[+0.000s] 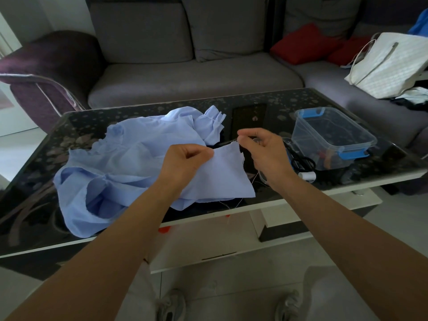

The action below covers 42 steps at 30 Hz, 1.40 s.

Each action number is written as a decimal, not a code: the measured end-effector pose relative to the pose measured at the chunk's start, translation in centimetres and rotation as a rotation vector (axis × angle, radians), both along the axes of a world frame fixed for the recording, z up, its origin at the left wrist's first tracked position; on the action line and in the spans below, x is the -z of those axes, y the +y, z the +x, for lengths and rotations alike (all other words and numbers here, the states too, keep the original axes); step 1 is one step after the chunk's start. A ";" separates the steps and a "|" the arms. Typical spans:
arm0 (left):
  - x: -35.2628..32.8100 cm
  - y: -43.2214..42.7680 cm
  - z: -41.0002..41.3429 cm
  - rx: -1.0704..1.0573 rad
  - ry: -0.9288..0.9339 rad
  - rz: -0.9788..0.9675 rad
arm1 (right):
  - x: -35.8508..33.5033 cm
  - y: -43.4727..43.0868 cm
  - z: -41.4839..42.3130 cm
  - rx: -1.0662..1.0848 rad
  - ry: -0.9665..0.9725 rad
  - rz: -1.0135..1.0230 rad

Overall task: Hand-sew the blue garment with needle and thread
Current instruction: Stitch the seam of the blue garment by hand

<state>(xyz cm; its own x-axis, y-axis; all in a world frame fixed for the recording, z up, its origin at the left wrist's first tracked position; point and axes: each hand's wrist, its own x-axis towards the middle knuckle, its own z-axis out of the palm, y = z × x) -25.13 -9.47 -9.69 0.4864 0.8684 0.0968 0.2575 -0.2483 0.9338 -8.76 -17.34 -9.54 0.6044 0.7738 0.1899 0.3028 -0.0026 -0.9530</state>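
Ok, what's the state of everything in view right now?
blue garment, crumpled on table, one flap lifted
left hand, pinch grip on flap
right hand, pinch grip on thread at flap's corner
thread, trailing below right hand
clear box, open, no lid on
spool, lying on side
scissors, lying flat beside box

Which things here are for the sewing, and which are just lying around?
For sewing: blue garment, thread, white thread spool, black scissors, clear plastic box.
Just lying about: white tote bag, red cushions, grey sofa.
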 end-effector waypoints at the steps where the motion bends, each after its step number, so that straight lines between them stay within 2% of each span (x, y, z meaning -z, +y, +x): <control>1: 0.0 0.0 0.0 0.007 0.005 0.000 | -0.3 -0.1 -0.2 -0.028 -0.065 0.027; 3: -0.1 -0.1 0.0 0.033 0.014 0.009 | -0.6 -0.2 -0.6 -0.140 -0.148 0.034; 8: -0.1 -0.2 -0.1 0.100 0.046 0.068 | 0.1 0.4 -1.5 -0.343 -0.304 -0.153; 13: 0.1 0.7 -0.6 0.059 0.137 0.181 | 0.4 0.6 -0.8 -0.256 -0.284 -0.202; 19: 0.1 1.3 -1.2 0.038 0.120 0.245 | 0.7 0.6 -0.7 -0.247 -0.284 -0.200; 24: 0.3 1.5 -1.7 0.058 0.208 0.333 | 0.9 0.6 -0.7 -0.240 -0.277 -0.209; 32: 0.1 1.6 -2.0 0.041 0.165 0.334 | 0.7 0.5 -0.8 -0.266 -0.283 -0.207; 38: 0.4 1.6 -1.4 0.045 0.225 0.362 | 0.7 0.5 -0.8 -0.270 -0.298 -0.190; 42: 0.6 1.7 -1.1 0.025 0.213 0.369 | 0.7 0.3 -0.7 -0.288 -0.244 -0.151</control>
<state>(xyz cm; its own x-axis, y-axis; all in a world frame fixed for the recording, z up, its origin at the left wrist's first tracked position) -26.19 -7.80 -10.29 0.5499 0.7819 0.2937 0.4245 -0.5645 0.7079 -9.48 -17.03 -10.22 0.3101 0.9351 0.1717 0.5285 -0.0194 -0.8487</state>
